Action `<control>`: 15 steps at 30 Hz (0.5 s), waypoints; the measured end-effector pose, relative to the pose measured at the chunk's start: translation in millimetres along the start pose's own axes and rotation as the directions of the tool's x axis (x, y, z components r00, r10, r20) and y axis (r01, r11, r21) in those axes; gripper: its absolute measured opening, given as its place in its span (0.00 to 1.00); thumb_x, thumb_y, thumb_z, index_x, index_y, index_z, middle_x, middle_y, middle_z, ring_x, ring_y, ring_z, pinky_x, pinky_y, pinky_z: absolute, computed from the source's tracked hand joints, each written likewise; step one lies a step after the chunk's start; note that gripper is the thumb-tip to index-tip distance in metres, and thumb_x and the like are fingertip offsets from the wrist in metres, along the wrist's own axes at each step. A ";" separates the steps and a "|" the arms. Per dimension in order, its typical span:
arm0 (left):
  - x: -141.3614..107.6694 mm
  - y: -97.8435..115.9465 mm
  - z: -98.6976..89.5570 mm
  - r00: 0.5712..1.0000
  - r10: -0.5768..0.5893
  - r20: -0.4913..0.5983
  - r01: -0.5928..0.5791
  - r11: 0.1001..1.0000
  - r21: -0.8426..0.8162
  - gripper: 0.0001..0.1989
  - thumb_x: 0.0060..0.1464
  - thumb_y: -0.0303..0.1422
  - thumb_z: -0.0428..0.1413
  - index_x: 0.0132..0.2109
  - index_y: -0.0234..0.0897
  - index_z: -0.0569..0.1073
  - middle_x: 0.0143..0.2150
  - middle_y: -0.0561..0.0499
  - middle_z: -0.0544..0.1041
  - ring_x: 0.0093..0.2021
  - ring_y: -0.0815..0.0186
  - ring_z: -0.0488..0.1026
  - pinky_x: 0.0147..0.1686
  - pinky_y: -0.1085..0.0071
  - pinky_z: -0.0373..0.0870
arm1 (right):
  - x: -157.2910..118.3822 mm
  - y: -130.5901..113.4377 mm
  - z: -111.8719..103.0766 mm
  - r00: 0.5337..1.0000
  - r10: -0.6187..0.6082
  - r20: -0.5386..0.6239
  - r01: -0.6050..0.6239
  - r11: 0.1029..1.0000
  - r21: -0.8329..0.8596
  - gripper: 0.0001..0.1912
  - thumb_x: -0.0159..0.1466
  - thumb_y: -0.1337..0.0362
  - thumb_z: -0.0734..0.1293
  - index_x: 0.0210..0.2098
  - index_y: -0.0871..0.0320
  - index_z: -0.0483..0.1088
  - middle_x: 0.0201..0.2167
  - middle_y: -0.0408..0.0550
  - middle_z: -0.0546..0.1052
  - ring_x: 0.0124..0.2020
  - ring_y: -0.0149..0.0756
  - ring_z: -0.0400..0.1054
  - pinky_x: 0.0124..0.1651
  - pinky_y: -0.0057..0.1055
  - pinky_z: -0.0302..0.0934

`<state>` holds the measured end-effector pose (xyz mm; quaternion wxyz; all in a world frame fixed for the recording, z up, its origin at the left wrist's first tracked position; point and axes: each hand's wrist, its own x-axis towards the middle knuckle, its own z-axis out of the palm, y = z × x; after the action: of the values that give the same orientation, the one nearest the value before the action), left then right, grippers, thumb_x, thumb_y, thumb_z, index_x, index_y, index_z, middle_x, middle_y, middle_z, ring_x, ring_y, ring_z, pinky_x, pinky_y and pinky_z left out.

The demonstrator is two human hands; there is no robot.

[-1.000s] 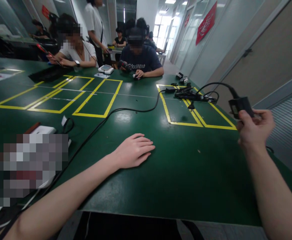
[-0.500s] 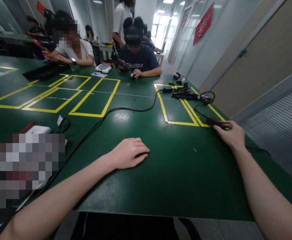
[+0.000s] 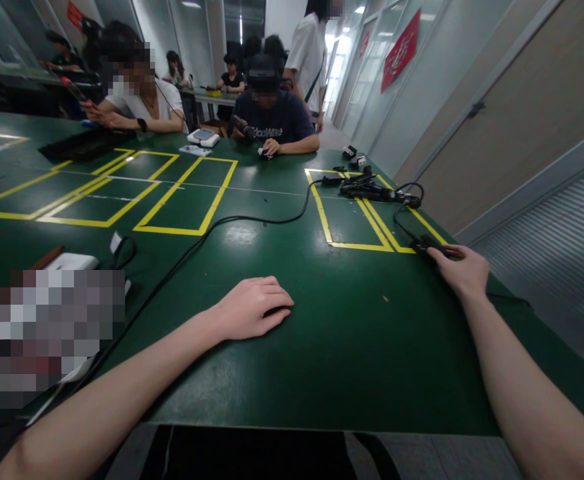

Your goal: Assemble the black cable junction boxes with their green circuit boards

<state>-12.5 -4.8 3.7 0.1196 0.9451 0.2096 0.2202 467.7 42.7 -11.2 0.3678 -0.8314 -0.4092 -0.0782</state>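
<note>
My left hand lies palm down on the green table, its thumb a little apart from its fingers, and it holds nothing. At the table's right side my right hand grips a black power adapter, a small elongated block with its near end covered by my fingers. A thin black cord runs from the adapter's far end up to a heap of black cables. Another cord trails to the right from behind my wrist.
Yellow tape outlines mark the table. One long black cable crosses it. Blurred items lie at the left. Small black-and-white blocks sit at the back right. Across the table are two seated people.
Both of my hands keep their places, with the adapter still gripped in the right. The view has shifted slightly. A standing person in the background has moved to the right.
</note>
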 end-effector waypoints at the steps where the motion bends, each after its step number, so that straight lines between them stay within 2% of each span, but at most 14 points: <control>1: -0.1 0.1 -0.1 1.000 -0.003 0.000 0.003 1.000 -0.002 0.12 0.70 0.31 0.53 0.50 0.35 0.80 0.46 0.46 0.85 0.45 0.62 0.79 0.46 0.65 0.77 | -0.1 -1.2 -0.4 0.999 0.051 0.018 -0.051 0.999 -0.003 0.15 0.56 0.59 0.72 0.38 0.62 0.79 0.28 0.53 0.80 0.32 0.48 0.76 0.44 0.41 0.70; 4: -0.2 0.3 -0.3 1.000 -0.012 0.004 0.012 1.000 -0.006 0.11 0.70 0.31 0.54 0.50 0.34 0.80 0.46 0.46 0.85 0.45 0.62 0.79 0.46 0.65 0.78 | 0.0 -4.6 -2.8 0.986 0.162 0.044 -0.162 0.987 -0.002 0.16 0.60 0.60 0.69 0.43 0.64 0.80 0.20 0.47 0.75 0.23 0.44 0.72 0.41 0.41 0.70; 7: -0.1 0.3 0.2 1.000 -0.014 0.007 0.014 1.000 -0.004 0.11 0.69 0.31 0.53 0.50 0.35 0.81 0.46 0.46 0.85 0.45 0.62 0.79 0.47 0.64 0.78 | -0.2 -7.0 -5.4 0.974 0.221 0.043 -0.221 0.975 0.014 0.19 0.59 0.64 0.68 0.48 0.65 0.79 0.22 0.47 0.76 0.19 0.39 0.68 0.40 0.40 0.70; 11: -0.2 0.3 0.8 1.000 -0.007 -0.003 0.007 1.000 -0.002 0.12 0.70 0.31 0.53 0.49 0.35 0.81 0.46 0.46 0.85 0.45 0.62 0.79 0.48 0.64 0.78 | -3.0 -9.4 -8.3 0.962 0.266 0.065 -0.269 0.961 0.060 0.20 0.58 0.68 0.67 0.49 0.66 0.77 0.31 0.54 0.80 0.15 0.33 0.65 0.31 0.36 0.67; 15: -0.4 0.2 0.8 1.000 -0.010 -0.002 0.010 1.000 -0.010 0.11 0.70 0.31 0.53 0.49 0.35 0.81 0.46 0.46 0.85 0.45 0.62 0.79 0.47 0.64 0.78 | -8.2 -13.7 -11.7 0.958 0.265 0.108 -0.277 0.954 0.112 0.26 0.60 0.63 0.69 0.57 0.64 0.73 0.48 0.62 0.80 0.15 0.31 0.65 0.26 0.34 0.65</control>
<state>-12.4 -5.2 2.9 0.1249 0.9433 0.2132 0.2217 454.2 35.1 1.2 0.4078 -0.8574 -0.3117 0.0372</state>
